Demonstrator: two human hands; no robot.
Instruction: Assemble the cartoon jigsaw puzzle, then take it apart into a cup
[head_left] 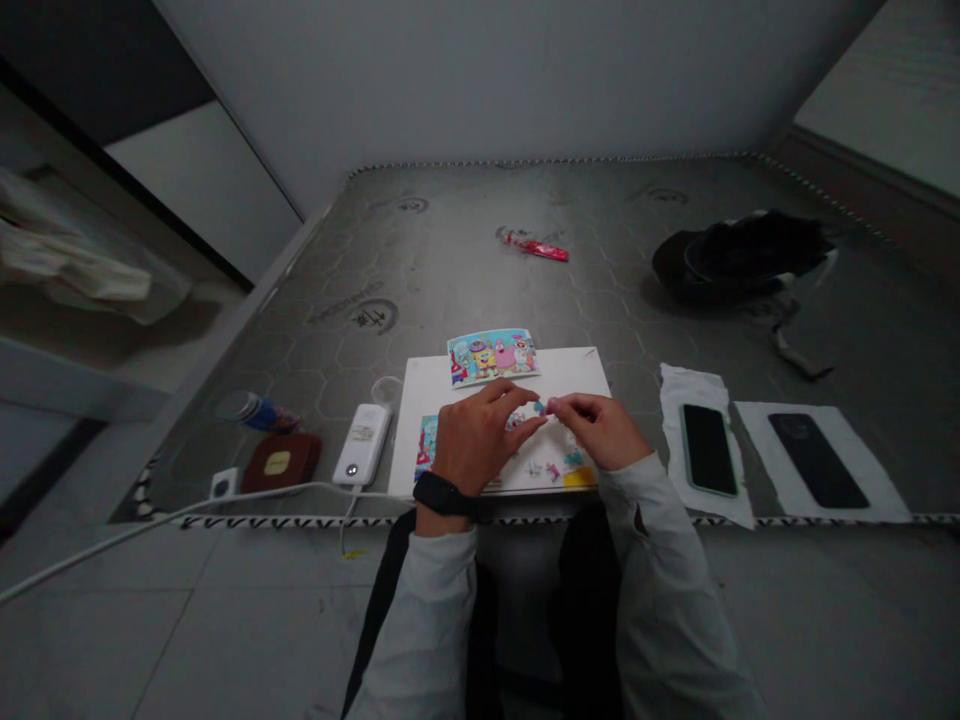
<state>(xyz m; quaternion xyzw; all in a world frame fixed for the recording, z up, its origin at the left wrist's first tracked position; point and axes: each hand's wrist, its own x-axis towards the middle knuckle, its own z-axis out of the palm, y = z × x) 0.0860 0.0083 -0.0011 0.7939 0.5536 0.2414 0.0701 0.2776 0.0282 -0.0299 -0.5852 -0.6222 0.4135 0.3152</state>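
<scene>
A small blue and pink jigsaw piece (540, 408) is pinched by my right hand (604, 430), above a white board (562, 370). Close by on its left, my left hand (480, 430) is open, with thumb and index finger curved apart around the piece; contact with it is unclear. Partly covered by that hand, a joined section of jigsaw puzzle (426, 445) lies at the board's left. Several loose jigsaw pieces (553, 470) lie near the board's front right. A colourful cartoon picture card (493, 357) rests across the back edge of the board.
Left of the board are a white power bank (362, 445) with a cable, a brown box (281, 462) and a blue bottle (259, 411). Two phones, one green-edged (709, 450) and one black (817, 460), lie at right. Farther back are a red packet (532, 244) and a black bag (739, 258).
</scene>
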